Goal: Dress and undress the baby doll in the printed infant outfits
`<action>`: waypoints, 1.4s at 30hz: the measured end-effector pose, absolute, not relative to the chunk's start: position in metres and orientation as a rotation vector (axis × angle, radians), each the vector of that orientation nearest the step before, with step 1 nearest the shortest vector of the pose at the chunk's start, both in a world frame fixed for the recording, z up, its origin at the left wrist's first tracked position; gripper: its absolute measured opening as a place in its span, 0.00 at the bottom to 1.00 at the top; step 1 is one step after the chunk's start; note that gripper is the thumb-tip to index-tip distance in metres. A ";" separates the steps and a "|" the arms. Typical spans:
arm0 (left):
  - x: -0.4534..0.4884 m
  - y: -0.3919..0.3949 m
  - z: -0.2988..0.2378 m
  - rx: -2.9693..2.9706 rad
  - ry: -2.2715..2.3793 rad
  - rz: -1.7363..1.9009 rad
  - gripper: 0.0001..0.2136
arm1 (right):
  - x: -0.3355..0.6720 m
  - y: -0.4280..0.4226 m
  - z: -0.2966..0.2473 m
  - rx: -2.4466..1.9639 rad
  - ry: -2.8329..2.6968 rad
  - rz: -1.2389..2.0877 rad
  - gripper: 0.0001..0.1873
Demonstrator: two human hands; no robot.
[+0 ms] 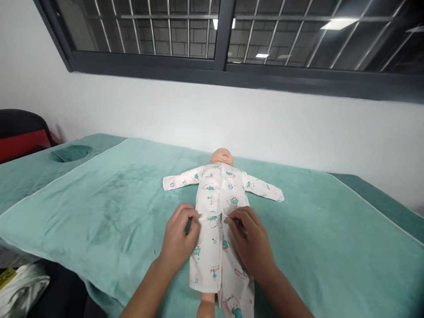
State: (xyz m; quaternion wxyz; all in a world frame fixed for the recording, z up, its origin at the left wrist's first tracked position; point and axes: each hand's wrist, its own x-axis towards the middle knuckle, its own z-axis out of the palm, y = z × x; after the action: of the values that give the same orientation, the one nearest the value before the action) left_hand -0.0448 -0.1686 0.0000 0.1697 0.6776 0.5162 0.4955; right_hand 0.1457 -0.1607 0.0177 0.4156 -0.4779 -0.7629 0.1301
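A baby doll (221, 156) lies on its back on the green-covered bed, its head toward the wall. It wears a white printed long-sleeved top (215, 190) with both sleeves spread outward. White printed pants (206, 269) in matching cloth cover its legs, and one bare lower leg (207, 305) shows below the shorter-looking pant leg. My left hand (180, 236) pinches the top's lower hem at the doll's side. With thumb and fingertips together, my right hand (253, 240) grips the hem near the front middle. The doll's hands are hidden in the sleeves.
The green bed cover (318, 247) has a round hole (71, 153) at the left end. A white wall and a dark-framed barred window (225, 35) stand behind. A black and red chair (23, 137) is at far left; pale crumpled cloth (26, 289) lies at lower left.
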 end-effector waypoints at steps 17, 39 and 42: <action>-0.141 -0.044 -0.028 2.118 2.437 0.594 0.18 | 0.311 -0.035 -0.017 -2.278 -1.519 0.165 0.36; -0.143 -0.039 -0.030 1.925 2.700 0.598 0.15 | 0.339 -0.002 -0.034 -1.985 -1.226 -0.012 0.20; -0.140 -0.041 -0.030 1.913 2.712 0.621 0.18 | 0.335 -0.001 -0.036 -1.986 -1.302 -0.068 0.19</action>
State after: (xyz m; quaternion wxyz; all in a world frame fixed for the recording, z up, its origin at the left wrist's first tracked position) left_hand -0.1403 -0.0408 -0.0304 -0.1171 0.5628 0.7976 0.1827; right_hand 0.3349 -0.0011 -0.0357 0.3736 -0.7754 -0.5085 -0.0265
